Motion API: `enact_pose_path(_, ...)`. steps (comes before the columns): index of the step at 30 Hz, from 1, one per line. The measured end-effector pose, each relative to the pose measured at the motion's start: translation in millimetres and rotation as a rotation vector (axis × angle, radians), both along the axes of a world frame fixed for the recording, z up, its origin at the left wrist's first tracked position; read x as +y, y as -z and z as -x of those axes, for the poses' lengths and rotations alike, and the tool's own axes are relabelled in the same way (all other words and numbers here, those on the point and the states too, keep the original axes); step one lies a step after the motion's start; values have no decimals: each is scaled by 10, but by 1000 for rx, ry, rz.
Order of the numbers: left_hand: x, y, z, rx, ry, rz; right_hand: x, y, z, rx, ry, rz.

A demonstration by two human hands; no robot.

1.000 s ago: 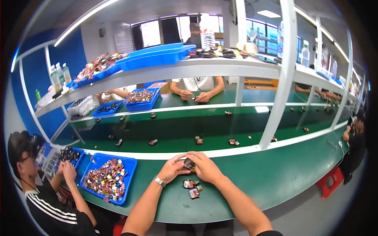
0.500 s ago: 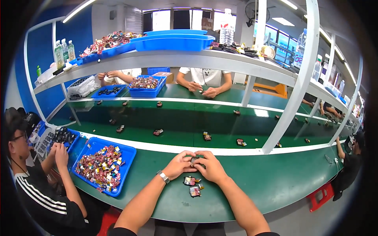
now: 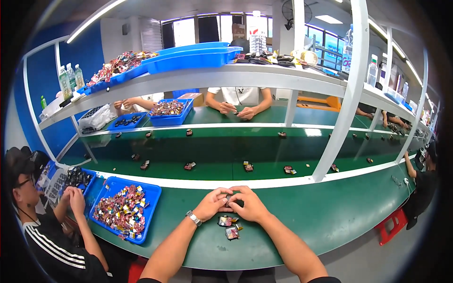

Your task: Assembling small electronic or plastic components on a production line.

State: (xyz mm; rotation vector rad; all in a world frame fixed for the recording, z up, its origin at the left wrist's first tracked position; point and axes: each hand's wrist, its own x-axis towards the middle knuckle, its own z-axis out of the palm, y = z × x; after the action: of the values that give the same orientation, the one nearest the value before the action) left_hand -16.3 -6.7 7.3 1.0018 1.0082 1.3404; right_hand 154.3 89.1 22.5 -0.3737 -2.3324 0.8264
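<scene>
My left hand (image 3: 210, 206), with a metal watch at its wrist, and my right hand (image 3: 248, 206) meet above the green table. Their fingers are closed around a small dark casing (image 3: 228, 200), mostly hidden between them. Thumbs and forefingers of both hands press at it. Just below, two small black casings with red circuit boards and yellow tabs lie on the tabletop, an upper one (image 3: 227, 220) and a lower one (image 3: 232, 232). Neither of these is touched by my hands.
A blue tray (image 3: 155, 200) of red circuit boards stands left, near a co-worker (image 3: 52, 236). Beyond a white rail, a green conveyor belt (image 3: 217, 160) carries several scattered small assemblies. A white shelf (image 3: 198, 78) and its posts rise ahead. Co-workers' hands (image 3: 240, 112) work across the belt.
My fingers have closed further over the dark casing, so less of it shows. The whole view has shifted slightly. The two assemblies on the table stay in place.
</scene>
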Motion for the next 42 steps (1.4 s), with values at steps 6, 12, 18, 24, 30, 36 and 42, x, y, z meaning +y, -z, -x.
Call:
enact_pose_path(6,-4,42,28,-91,-19,5,-44,10,14,61,-6,4)
enact_pose_path(12,19,87,64,-149,4,-5,-134,104,125,143,173,0)
enact_pose_path(18,16,53,-13,62,-116,16,-75,114,93,166,75,-43)
enact_pose_path(24,23,141,39,-48,-68,-19,-136,114,123,186,180,9)
enact_pose_path(30,31,135,39,-45,-72,0,-160,181,160,182,188,11)
enact_pose_path(36,17,91,30,-74,-38,8,-140,151,127,168,166,-36)
enact_pose_path(42,21,127,33,-75,-39,-24,-143,157,125,176,150,20)
